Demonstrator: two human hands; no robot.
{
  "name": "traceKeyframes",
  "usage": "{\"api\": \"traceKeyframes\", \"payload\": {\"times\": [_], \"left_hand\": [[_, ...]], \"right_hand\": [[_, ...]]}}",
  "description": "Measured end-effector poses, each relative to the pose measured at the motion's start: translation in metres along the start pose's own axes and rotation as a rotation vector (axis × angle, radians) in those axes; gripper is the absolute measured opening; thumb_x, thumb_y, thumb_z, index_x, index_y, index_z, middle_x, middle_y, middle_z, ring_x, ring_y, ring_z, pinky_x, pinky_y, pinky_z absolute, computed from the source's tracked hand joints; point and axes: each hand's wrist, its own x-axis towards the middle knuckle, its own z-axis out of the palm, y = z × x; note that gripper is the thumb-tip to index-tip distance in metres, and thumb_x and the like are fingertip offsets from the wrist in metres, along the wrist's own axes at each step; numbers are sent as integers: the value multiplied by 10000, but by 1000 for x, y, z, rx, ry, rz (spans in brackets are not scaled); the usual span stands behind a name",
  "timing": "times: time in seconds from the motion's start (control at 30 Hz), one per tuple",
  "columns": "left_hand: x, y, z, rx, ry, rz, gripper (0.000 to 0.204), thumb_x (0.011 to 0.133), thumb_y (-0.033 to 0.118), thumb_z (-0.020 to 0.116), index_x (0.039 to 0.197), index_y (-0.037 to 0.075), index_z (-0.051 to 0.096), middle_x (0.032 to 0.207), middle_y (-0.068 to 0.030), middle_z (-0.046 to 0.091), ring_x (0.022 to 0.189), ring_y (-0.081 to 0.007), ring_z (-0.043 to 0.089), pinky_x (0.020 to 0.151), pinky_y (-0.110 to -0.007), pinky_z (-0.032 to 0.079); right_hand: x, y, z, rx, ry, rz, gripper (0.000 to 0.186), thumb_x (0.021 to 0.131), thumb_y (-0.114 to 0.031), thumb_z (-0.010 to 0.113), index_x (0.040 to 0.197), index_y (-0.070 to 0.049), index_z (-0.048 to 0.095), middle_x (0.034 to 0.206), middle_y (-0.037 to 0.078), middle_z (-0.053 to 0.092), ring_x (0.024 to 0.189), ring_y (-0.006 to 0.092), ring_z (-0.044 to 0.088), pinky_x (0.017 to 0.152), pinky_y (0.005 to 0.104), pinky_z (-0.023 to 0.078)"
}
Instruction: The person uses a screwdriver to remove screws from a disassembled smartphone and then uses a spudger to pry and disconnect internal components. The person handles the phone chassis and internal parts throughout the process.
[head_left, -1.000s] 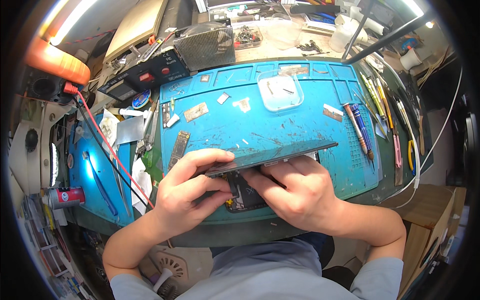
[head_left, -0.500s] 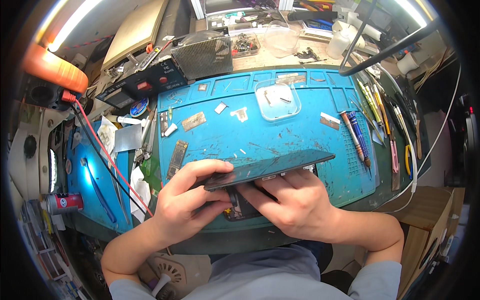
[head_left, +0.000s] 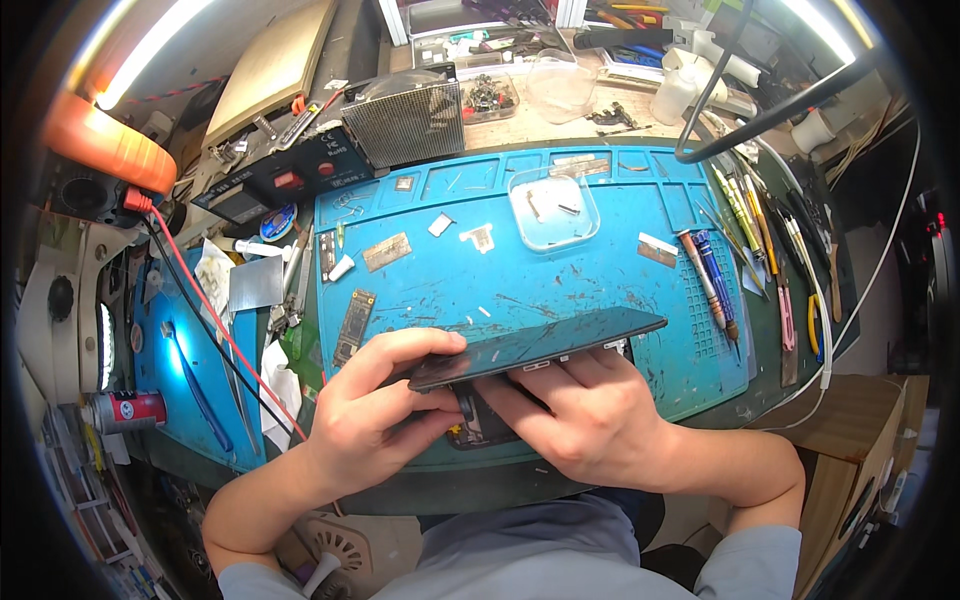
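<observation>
A dark phone screen is lifted at a tilt above an opened phone body, near the front of the blue mat. My left hand is closed on the screen's left end, fingers above its edge and thumb below, beside a dark strip that looks like a flex cable. My right hand reaches beneath the screen with bent fingers over the phone body. Its fingertips are hidden there, so what they hold or press cannot be made out.
A blue work mat carries a clear plastic box, metal plates and a circuit board. Screwdrivers and tweezers lie at the right. Red and black leads cross the left side. A black-fronted device stands behind.
The screen's raised far edge has dipped slightly, and the right fingers have shifted a little beneath it. My left hand keeps its hold on the screen.
</observation>
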Motion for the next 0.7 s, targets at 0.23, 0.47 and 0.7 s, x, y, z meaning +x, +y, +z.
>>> {"api": "traceKeyframes", "payload": {"times": [0.23,0.47,0.7], "left_hand": [[0,1,0,6,-1,12,262,695,-47,873,914,-13,734,1307,-183,663,1147,-321,690,943,-400,603],[2,2,-1,-2,-4,6,259,698,-45,882,908,-15,733,1301,-192,658,1154,-319,691,942,-398,616],[1,2,0,-9,-3,-6,253,702,-47,880,907,-15,737,1304,-188,656,1161,-315,689,943,-392,617]], "right_hand": [[-1,-1,1,-3,2,6,359,782,-175,676,1087,-10,767,1117,72,661,1023,248,659,891,366,536],[-1,1,2,28,-3,13,364,788,-177,672,1101,-18,768,1154,74,656,1050,250,652,900,366,535],[-3,1,3,37,-28,23,374,795,-174,666,1120,-17,761,1183,78,647,1066,249,644,902,366,528]]}}
